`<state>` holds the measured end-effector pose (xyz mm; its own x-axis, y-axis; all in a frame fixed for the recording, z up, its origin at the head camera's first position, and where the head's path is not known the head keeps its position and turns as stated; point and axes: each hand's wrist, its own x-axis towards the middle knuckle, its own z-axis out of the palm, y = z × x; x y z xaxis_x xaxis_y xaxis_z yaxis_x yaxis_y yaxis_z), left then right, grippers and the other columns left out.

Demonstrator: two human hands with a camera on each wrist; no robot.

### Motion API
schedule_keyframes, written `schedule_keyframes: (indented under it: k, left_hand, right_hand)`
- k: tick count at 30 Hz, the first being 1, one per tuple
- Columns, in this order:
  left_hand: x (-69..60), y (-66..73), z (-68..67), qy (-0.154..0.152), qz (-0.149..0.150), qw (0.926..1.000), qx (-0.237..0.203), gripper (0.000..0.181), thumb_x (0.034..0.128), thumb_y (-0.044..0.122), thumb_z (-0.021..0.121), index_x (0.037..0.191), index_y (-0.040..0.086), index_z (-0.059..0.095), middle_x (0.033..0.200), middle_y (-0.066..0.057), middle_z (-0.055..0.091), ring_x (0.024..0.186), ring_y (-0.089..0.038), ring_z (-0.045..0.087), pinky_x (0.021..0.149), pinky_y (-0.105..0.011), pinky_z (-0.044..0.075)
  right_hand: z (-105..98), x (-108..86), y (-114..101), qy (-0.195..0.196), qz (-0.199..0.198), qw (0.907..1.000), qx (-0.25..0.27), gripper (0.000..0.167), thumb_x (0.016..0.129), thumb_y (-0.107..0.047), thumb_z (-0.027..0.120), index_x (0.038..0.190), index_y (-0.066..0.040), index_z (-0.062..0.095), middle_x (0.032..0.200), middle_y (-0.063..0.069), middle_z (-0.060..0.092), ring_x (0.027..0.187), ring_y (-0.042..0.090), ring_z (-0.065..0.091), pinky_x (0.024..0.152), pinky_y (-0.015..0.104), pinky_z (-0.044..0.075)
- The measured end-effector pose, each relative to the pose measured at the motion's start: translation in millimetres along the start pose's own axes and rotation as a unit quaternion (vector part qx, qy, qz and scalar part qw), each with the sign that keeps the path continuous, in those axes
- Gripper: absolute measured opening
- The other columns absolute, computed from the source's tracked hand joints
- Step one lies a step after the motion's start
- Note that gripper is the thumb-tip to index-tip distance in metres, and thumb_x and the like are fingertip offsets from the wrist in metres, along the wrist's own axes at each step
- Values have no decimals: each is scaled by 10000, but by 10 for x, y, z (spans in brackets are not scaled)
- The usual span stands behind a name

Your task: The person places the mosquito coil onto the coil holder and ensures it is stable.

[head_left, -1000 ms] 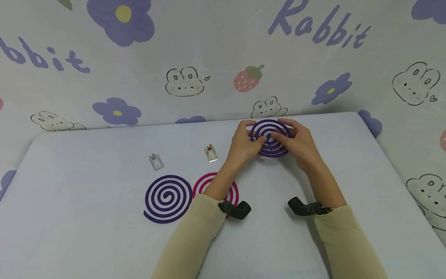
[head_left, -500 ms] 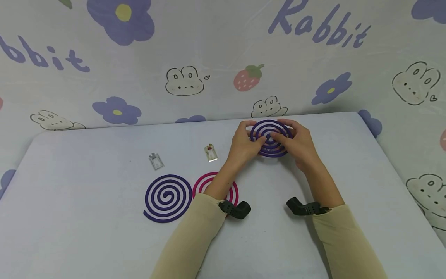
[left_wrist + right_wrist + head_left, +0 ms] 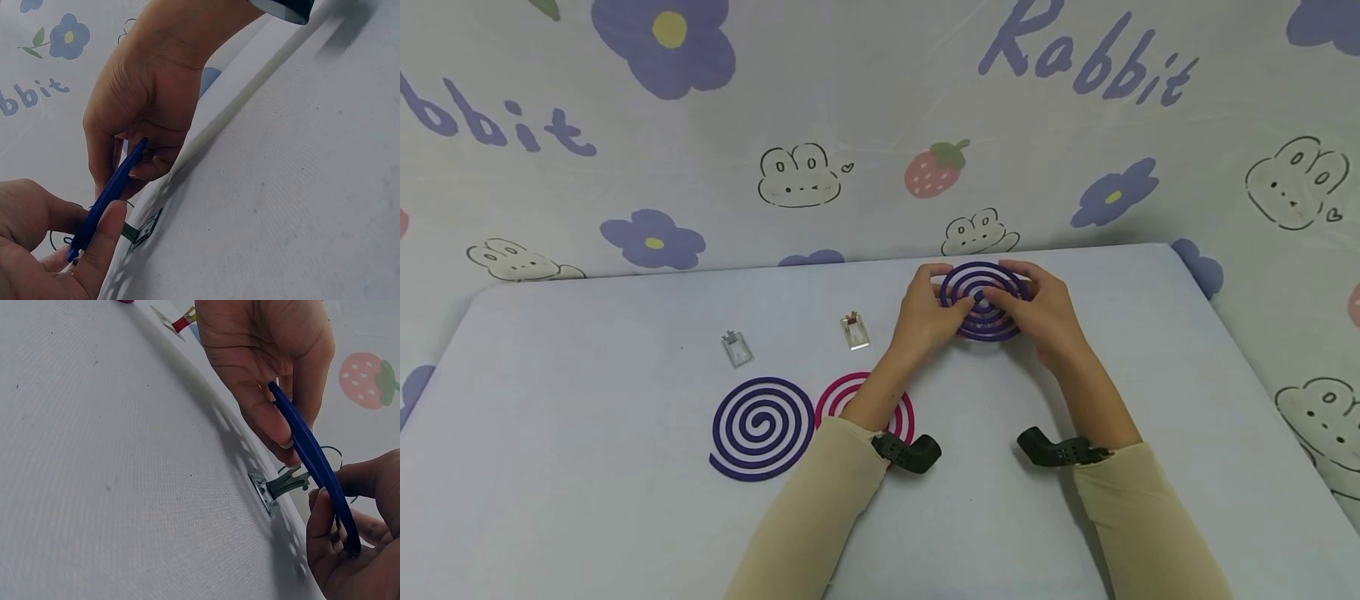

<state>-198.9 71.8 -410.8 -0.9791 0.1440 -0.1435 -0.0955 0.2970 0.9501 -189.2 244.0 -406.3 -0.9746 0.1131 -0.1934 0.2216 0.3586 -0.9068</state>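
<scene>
Between both hands, over the back right of the table, is a dark blue spiral coil [image 3: 989, 338]. The left hand [image 3: 925, 312] pinches its left side and the right hand [image 3: 1047, 312] its right side, with both thumbs near the centre. Seen edge-on, the coil [image 3: 107, 197] tilts between the fingers in the left wrist view. In the right wrist view a small metal stand with a green clip [image 3: 289, 483] is beside the coil [image 3: 315, 459]; whether they touch cannot be told.
Another dark blue spiral [image 3: 765, 380] lies flat left of the left forearm. A pink spiral [image 3: 861, 375] is partly hidden beneath that forearm. Two small metal stands, one [image 3: 737, 348] left and one [image 3: 854, 331] with a red part, sit farther back. Printed cloth [image 3: 865, 100] hangs behind.
</scene>
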Motion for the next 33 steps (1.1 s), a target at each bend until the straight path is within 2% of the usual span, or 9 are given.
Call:
schedule_keyframes:
  k: [24, 33]
  left_hand:
    - [8, -15, 21, 65, -8, 10000, -70, 549, 981, 151, 714, 1484, 74, 507, 1308, -226, 706, 1206, -338, 686, 1042, -426, 581]
    - [15, -24, 58, 231, 89, 9996, -125, 549, 964, 165, 744, 1460, 75, 528, 1270, -213, 725, 1179, -329, 694, 1028, -414, 577]
  right_hand:
    - [16, 5, 18, -3, 0, 9999, 108, 641, 1021, -212, 708, 1590, -70, 451, 1556, 282, 532, 1411, 412, 558, 1230, 548, 437]
    - [6, 8, 16, -9, -17, 9999, 106, 637, 1022, -216, 703, 1590, -77, 450, 1522, 280, 557, 1376, 398, 575, 1217, 539, 454]
